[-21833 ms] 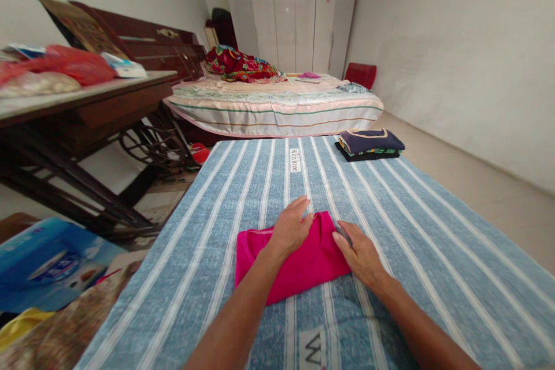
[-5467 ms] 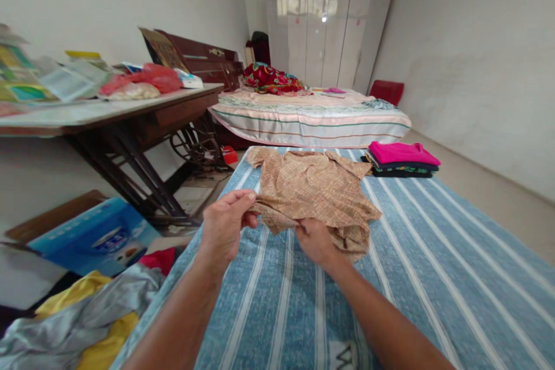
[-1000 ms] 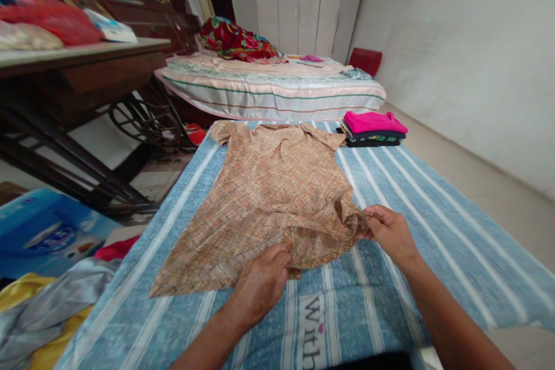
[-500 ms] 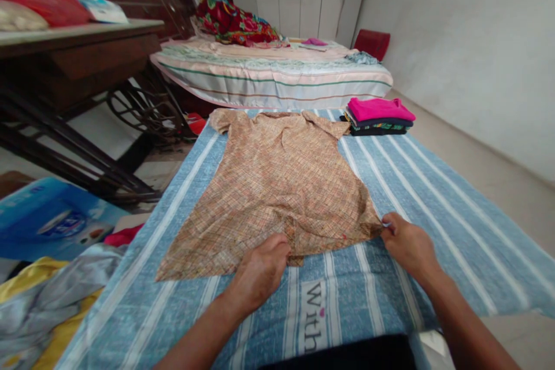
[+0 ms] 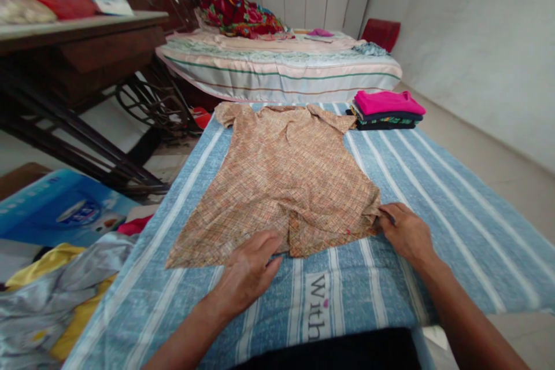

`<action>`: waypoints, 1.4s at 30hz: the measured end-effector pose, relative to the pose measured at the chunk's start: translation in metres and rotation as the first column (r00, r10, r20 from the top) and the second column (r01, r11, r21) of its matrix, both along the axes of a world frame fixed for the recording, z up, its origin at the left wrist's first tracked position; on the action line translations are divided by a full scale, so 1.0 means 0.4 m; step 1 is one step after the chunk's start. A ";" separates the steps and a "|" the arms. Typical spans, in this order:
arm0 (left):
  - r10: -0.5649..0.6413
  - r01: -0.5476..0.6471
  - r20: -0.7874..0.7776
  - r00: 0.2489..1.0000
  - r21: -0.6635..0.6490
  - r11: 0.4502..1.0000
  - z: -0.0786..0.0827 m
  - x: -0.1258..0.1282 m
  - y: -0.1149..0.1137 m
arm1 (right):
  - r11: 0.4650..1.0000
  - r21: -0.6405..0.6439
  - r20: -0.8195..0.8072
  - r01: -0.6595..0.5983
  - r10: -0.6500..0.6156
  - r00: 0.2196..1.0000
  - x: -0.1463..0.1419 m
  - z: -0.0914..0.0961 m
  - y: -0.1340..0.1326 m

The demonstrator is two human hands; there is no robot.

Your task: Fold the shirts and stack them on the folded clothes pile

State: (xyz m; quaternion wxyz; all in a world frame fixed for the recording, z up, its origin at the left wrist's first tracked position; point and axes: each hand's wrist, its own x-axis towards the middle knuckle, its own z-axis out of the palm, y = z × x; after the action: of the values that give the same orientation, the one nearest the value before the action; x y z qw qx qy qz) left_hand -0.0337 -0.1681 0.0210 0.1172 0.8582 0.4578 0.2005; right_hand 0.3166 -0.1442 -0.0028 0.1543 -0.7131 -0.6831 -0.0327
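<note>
A tan checked short-sleeved shirt (image 5: 277,179) lies spread on a blue and white striped cloth (image 5: 269,306), its collar end away from me and its hem toward me. My left hand (image 5: 251,266) rests at the hem, left of the front opening, with thumb and fingers apart. At the hem's right corner, my right hand (image 5: 405,234) pinches the fabric between thumb and fingers. Creases run across the lower part of the shirt, and an edge of the opening is turned near the middle.
A stack of folded clothes (image 5: 388,110), pink on top, sits beside the right sleeve. Left are a sewing machine table (image 5: 108,40), a blue box (image 5: 73,208) and loose clothes (image 5: 65,300). Behind is a bed (image 5: 281,72) with a red floral blanket (image 5: 243,14).
My left hand has let go of the hem near the opening and moved slightly left, its fingers parting. My right hand stays at the right corner. The view has shifted slightly.
</note>
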 end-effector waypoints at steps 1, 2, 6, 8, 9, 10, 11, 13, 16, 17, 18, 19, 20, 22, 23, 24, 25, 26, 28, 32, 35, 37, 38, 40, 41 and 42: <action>0.000 0.000 -0.003 1.000 0.008 1.000 -0.001 -0.009 -0.005 | 1.000 0.021 0.003 0.006 -0.006 1.000 0.000 0.003 -0.004; -0.001 0.001 -0.007 1.000 0.015 1.000 -0.001 -0.016 -0.010 | 0.998 0.057 0.009 -0.002 0.001 1.000 -0.004 0.008 -0.011; -0.012 0.012 -0.021 1.000 -0.008 1.000 0.000 -0.024 -0.013 | 0.899 0.289 -0.030 -0.328 0.351 0.936 -0.087 0.035 -0.064; -0.023 0.022 -0.015 1.000 -0.037 0.999 0.004 -0.020 -0.001 | 0.773 0.336 -0.040 -0.537 0.582 0.812 -0.160 0.046 -0.094; -0.032 0.031 -0.008 0.999 -0.057 0.998 0.007 -0.018 0.007 | 0.720 0.327 -0.032 -0.613 0.656 0.754 -0.199 0.048 -0.105; -0.043 0.043 0.006 0.999 -0.081 0.996 0.010 -0.016 0.016 | 0.679 0.305 -0.026 -0.667 0.707 0.707 -0.236 0.047 -0.112; -0.053 0.055 0.025 0.998 -0.109 0.993 0.012 -0.015 0.025 | 0.657 0.279 -0.024 -0.701 0.734 0.678 -0.269 0.044 -0.114; -0.066 0.075 0.062 0.996 -0.161 0.984 0.016 -0.016 0.042 | 0.643 0.247 -0.009 -0.725 0.749 0.662 -0.319 0.034 -0.106; -0.048 0.062 0.073 0.996 -0.207 0.976 0.019 -0.020 0.053 | 0.646 0.221 0.028 -0.731 0.745 0.667 -0.351 0.017 -0.078; -0.040 0.054 0.070 0.997 -0.212 0.976 0.020 -0.021 0.053 | 0.641 0.213 0.040 -0.737 0.748 0.662 -0.353 0.013 -0.070; -0.034 0.049 0.071 0.997 -0.213 0.976 0.021 -0.021 0.051 | 0.635 0.211 0.051 -0.743 0.752 0.657 -0.352 0.010 -0.063; -0.034 0.050 0.076 0.997 -0.212 0.976 0.021 -0.021 0.048 | 0.629 0.215 0.061 -0.747 0.755 0.653 -0.350 0.007 -0.059; -0.040 0.056 0.082 0.996 -0.209 0.976 0.023 -0.021 0.045 | 0.624 0.224 0.068 -0.749 0.757 0.650 -0.348 0.006 -0.057; -0.056 0.072 0.084 0.995 -0.202 0.977 0.025 -0.021 0.038 | 0.614 0.248 0.069 -0.749 0.760 0.646 -0.342 0.003 -0.056; -0.061 0.076 0.077 0.995 -0.198 0.977 0.026 -0.021 0.035 | 0.611 0.257 0.063 -0.749 0.763 0.644 -0.340 0.002 -0.057; -0.065 0.077 0.065 0.996 -0.194 0.978 0.027 -0.021 0.032 | 0.610 0.266 0.053 -0.746 0.764 0.644 -0.338 0.003 -0.057; -0.068 0.076 0.051 0.996 -0.189 0.979 0.027 -0.021 0.030 | 0.615 0.276 0.033 -0.739 0.762 0.647 -0.336 0.004 -0.057; -0.070 0.075 0.034 0.997 -0.183 0.980 0.026 -0.022 0.028 | 0.623 0.283 0.007 -0.729 0.759 0.651 -0.335 0.006 -0.056; -0.069 0.068 0.003 0.998 -0.156 0.985 0.023 -0.020 0.022 | 0.642 0.292 -0.063 -0.709 0.753 0.656 -0.330 0.012 -0.055; -0.051 0.048 -0.049 0.998 -0.060 0.997 0.020 -0.005 0.003 | 0.649 0.222 -0.146 -0.728 0.760 0.633 -0.319 0.023 -0.055; -0.060 0.057 -0.097 0.993 -0.031 0.998 0.027 0.005 -0.012 | 0.627 0.146 -0.118 -0.766 0.779 0.615 -0.316 0.019 -0.063; -0.092 0.089 -0.122 0.988 -0.025 0.996 0.033 0.005 -0.020 | 0.616 0.141 -0.113 -0.775 0.788 0.605 -0.315 0.015 -0.070; -0.108 0.106 -0.130 0.986 -0.023 0.994 0.035 0.003 -0.023 | 0.616 0.150 -0.119 -0.773 0.787 0.605 -0.316 0.014 -0.074; -0.137 0.135 -0.126 0.982 -0.022 0.991 0.036 0.000 -0.025 | 0.623 0.177 -0.133 -0.762 0.782 0.609 -0.317 0.015 -0.082; -0.140 0.139 -0.114 0.984 -0.015 0.990 0.035 0.000 -0.024 | 0.621 0.190 -0.137 -0.760 0.784 0.606 -0.318 0.017 -0.085; -0.135 0.135 -0.095 0.986 0.001 0.991 0.033 0.003 -0.021 | 0.615 0.205 -0.139 -0.761 0.788 0.600 -0.317 0.020 -0.087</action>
State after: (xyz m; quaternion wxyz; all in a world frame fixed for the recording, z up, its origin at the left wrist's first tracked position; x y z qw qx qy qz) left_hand -0.0324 -0.1766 0.0341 0.1055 0.8962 0.4029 0.1526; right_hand 0.1898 -0.1791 0.0051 0.2701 -0.3336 -0.9003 0.0723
